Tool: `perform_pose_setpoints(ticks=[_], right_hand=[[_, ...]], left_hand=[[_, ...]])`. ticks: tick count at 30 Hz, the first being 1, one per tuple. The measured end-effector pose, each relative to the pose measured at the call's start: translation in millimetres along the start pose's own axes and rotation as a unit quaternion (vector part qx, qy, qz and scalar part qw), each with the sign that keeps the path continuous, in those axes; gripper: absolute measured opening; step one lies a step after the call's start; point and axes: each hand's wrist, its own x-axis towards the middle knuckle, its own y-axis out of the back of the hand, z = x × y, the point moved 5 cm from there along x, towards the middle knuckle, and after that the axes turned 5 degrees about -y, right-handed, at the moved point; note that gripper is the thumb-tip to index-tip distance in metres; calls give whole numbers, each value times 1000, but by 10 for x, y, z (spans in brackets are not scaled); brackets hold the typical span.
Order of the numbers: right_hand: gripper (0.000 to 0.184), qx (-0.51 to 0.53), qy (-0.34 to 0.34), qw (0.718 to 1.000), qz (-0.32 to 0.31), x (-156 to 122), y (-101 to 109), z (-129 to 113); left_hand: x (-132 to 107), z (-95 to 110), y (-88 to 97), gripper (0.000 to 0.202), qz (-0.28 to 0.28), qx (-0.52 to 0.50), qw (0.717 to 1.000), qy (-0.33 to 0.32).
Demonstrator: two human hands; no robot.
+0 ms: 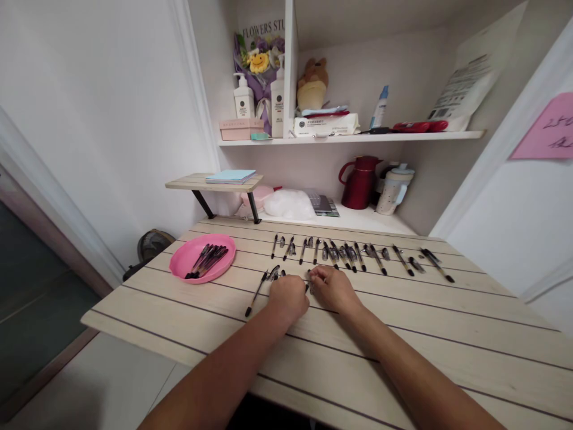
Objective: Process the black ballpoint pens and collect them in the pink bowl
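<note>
My left hand (289, 297) is closed around a pen; only its dark end (307, 288) shows beside the fist. Close by on the right, my right hand (335, 288) pinches a small dark and clear piece that looks like a pen cap (310, 276), mostly covered by the fingers. An uncapped pen (256, 295) lies left of my left hand, with a loose cap (273, 273) just past its tip. Beyond both hands, several uncapped pens (378, 260) and loose clear caps (385, 254) form a row across the table.
On the left of the slatted table (403, 310), a pink bowl (176, 263) holds several pens (208, 260). Behind it stands a small raised shelf (183, 182) with blue paper (230, 175). A red jug (359, 182) and a tumbler (394, 190) stand at the back.
</note>
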Motion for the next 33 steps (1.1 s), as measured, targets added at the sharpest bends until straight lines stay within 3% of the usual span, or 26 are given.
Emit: perform_pose_setpoints(ticks=[4,7,9,11,14,17,22,26,29,33], right_hand=[[16,-20,-21,999,17,30,50,32],[15,-78,-42,996,18,-43,55,23],[13,-128,-50,990,13,-121,21,-8],[13,-171,-43,984,3,-190,-37,-53],[11,-205,-17,978,-19,-242,-123,-97],[10,-209,-12,977,-33,-247,-145,-82],[14,-168,10,984,-67,-278,-99,-56],[13,-70,30,996,-44,-240,21,-39],[5,124,-27,992,-7,-142,149,63],[27,412,-143,900,6,-85,232,210]], left_hand=[[12,-145,107,15,31,-72,996,34],[39,-317,194,9,46,-220,971,84],[60,-400,213,12,47,-364,924,112],[77,-435,217,14,49,-497,857,127],[82,-438,227,16,63,-612,776,139],[62,-406,231,17,64,-658,737,141],[16,-321,204,21,28,-696,705,134],[0,-243,153,22,-14,-713,692,113],[-14,-171,89,28,-53,-715,690,102],[-47,-67,27,31,-84,-713,689,95]])
